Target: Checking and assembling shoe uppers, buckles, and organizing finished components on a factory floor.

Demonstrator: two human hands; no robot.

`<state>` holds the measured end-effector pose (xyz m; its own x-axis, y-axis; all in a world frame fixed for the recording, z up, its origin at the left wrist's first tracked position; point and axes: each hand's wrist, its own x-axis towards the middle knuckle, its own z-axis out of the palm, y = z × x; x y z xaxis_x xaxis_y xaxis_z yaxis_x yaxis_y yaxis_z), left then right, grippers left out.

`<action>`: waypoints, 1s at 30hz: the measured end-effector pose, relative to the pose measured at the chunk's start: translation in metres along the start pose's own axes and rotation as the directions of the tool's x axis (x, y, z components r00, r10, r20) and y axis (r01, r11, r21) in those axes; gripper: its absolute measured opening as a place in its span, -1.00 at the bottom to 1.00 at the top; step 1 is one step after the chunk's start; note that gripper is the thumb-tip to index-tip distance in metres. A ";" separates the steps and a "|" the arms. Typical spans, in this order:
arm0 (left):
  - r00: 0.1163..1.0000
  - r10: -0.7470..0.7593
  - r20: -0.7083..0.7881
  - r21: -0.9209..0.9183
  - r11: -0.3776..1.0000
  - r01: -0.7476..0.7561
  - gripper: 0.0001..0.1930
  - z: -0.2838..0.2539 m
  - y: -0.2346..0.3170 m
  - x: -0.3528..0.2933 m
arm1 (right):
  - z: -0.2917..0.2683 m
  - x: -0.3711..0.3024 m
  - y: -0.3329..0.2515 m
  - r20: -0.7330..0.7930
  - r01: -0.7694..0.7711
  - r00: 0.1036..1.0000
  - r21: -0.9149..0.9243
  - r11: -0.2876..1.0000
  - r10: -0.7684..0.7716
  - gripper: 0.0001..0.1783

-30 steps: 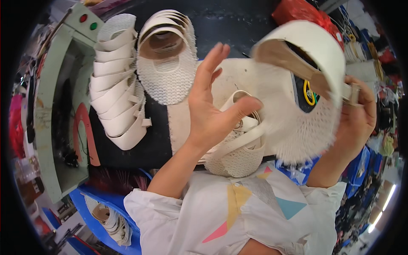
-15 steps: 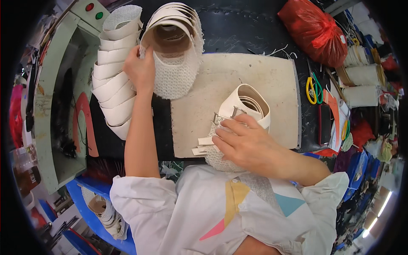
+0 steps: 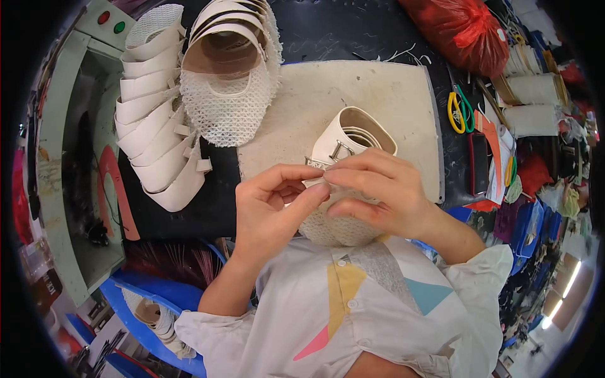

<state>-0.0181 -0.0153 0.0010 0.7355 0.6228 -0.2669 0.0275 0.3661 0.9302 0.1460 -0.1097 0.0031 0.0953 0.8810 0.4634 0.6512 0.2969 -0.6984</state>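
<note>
Black surface (image 3: 353, 31) carries one beige mat (image 3: 378, 101). One cream strap piece (image 3: 353, 142) with mesh is pinched at the mat's near edge by left hand (image 3: 268, 211) and right hand (image 3: 378, 192). Two stacks are seen: straps (image 3: 154, 126), mesh pieces (image 3: 227, 69).

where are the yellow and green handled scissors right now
In the head view, the scissors lie on the dark table at the person's right, just past the beige mat, below the red bag.

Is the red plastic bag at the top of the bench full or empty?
Full: the red bag bulges roundly on the black bench.
</note>
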 end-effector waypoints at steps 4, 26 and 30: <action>0.983 0.180 -0.029 0.119 0.977 -0.175 -0.77 0.010 -0.007 -0.008 | -0.001 -0.011 -0.002 -0.028 -0.001 1.000 -0.067 0.998 0.000 -0.65; 0.991 0.117 0.069 0.281 0.951 -0.132 -0.86 0.028 -0.030 0.059 | 0.000 -0.020 0.012 -0.157 -0.097 0.979 0.188 0.977 0.127 -0.74; 0.976 -0.162 0.145 -0.101 0.979 0.178 -0.86 0.009 -0.008 0.055 | -0.021 -0.024 0.020 -0.248 -0.182 0.954 -0.029 0.983 0.169 -0.70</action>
<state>0.0281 0.0095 -0.0182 0.8115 0.4481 -0.3750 0.0893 0.5392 0.8374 0.1722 -0.1330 -0.0105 0.3880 0.7991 0.4592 0.6447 0.1208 -0.7548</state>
